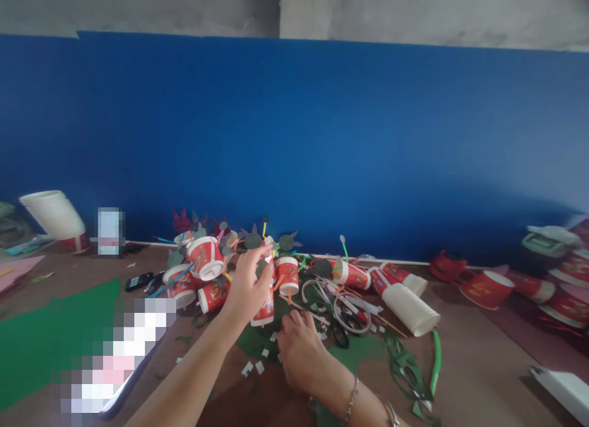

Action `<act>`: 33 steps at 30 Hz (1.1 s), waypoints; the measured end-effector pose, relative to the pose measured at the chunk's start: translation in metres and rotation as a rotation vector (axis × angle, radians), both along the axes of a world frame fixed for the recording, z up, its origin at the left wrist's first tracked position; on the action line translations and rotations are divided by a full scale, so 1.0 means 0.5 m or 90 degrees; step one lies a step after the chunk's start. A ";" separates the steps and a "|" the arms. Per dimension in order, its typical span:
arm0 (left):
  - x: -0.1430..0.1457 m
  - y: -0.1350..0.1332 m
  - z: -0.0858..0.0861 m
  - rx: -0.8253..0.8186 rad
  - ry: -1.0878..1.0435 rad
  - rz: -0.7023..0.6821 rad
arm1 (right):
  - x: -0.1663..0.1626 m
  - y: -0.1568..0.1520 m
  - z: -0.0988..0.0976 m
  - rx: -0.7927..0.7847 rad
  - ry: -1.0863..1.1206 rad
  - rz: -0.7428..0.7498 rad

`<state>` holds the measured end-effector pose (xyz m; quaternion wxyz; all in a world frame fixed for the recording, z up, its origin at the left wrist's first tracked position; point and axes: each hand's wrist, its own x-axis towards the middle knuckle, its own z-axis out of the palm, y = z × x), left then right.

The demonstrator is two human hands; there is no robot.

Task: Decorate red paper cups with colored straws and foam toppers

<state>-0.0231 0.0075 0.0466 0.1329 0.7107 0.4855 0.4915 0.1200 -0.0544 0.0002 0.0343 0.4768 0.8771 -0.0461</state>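
- Near mid-worktop (460, 365), upright: a tall red paper cup (262, 313), just below the fingers of the left hand (248, 283), inside hidden.
- Left fingers bent around the upper part of that cup, seemingly touching; cannot tell whether gripping.
- Right hand (299, 347) low over the worktop, near white paper squares (260, 367); fingers curled downward, cannot tell whether grasping anything.
- Just right of the tall cup, a shorter red cup (289, 273) with an orange strip (278, 283) at its side.
- To the left, a heap of red cups (205, 257), some tipped; contents mostly hidden.
- To the right, a cup on its side (353, 274), mouth leftward, something yellowish-green there, too blurred to name.
- Beyond, a nested stack of white cups (411, 308), lying down, beside white tubing (352, 313).
- Far left, a leaning stack of white containers (53, 215), red at the base.
- Far right, a tilted red tub (486, 290); near the edge, a greenish box (545, 242) with whitish material on top.
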 end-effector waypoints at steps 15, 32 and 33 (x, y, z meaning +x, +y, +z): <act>-0.015 0.014 -0.006 0.020 -0.026 0.000 | 0.005 0.005 0.011 -0.013 0.007 -0.016; 0.034 -0.038 0.014 -0.319 -0.035 -0.202 | 0.099 0.071 0.082 -0.178 0.573 -0.191; 0.042 -0.040 0.010 -0.349 -0.031 -0.217 | 0.110 0.076 0.088 -0.166 0.599 -0.198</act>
